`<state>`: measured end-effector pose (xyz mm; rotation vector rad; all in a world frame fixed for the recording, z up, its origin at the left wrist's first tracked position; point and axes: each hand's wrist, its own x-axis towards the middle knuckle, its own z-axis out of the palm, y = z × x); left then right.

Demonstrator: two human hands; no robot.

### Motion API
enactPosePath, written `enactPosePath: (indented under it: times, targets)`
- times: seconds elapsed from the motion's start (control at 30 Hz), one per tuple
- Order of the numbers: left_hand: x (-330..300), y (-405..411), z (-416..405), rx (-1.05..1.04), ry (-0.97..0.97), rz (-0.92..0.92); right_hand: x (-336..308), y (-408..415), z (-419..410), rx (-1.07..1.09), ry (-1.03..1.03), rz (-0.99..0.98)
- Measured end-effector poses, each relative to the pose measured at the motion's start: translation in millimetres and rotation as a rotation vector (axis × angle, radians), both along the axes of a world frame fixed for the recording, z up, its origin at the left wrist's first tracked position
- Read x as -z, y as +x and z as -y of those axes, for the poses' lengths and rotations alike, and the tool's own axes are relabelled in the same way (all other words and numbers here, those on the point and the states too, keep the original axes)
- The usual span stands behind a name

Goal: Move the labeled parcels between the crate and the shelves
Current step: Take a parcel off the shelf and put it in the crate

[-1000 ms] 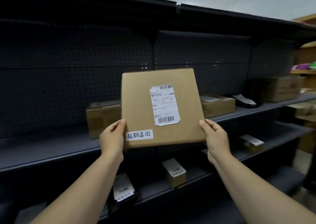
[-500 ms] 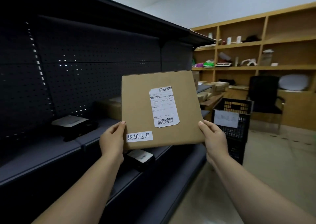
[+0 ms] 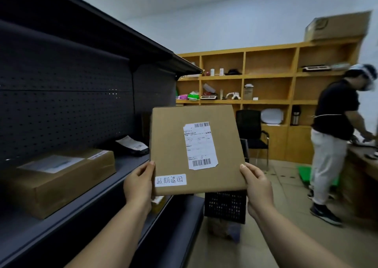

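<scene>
I hold a flat brown cardboard parcel (image 3: 173,145) upright in front of me, its face toward the camera. It carries a white shipping label with barcodes and a small handwritten white sticker at the lower left. My left hand (image 3: 139,184) grips its lower left edge and my right hand (image 3: 258,188) grips its lower right edge. Behind and below the parcel stands a black mesh crate (image 3: 225,207), partly hidden by it. The dark metal shelves (image 3: 61,108) run along my left.
On the dark shelf lie a large brown box (image 3: 59,177) and a black-wrapped parcel (image 3: 132,146). Wooden shelving (image 3: 245,77) and a black chair (image 3: 252,133) line the back wall. A person in a black top (image 3: 335,128) stands at a counter on the right.
My view has swung right, away from the dark shelves toward the room. The parcel stays in both hands, held the same way. A person at the right has come into sight.
</scene>
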<state>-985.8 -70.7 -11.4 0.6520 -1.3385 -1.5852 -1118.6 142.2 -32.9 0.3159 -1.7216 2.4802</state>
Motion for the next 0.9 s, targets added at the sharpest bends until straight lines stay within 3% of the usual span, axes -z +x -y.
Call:
enactPosePath:
  times: [0.2, 0.37, 0.9]
  targets:
    - [2, -103, 35, 0.124, -0.081, 0.047, 12, -74, 16, 0.124, -0.072, 0.051]
    - [12, -178, 41, 0.211, -0.008, 0.03, 25, -127, 15, 0.19, -0.086, 0.084]
    - [34, -443, 60, 0.26, -0.014, 0.118, 48, -382, 28, 0.251, -0.061, 0.108]
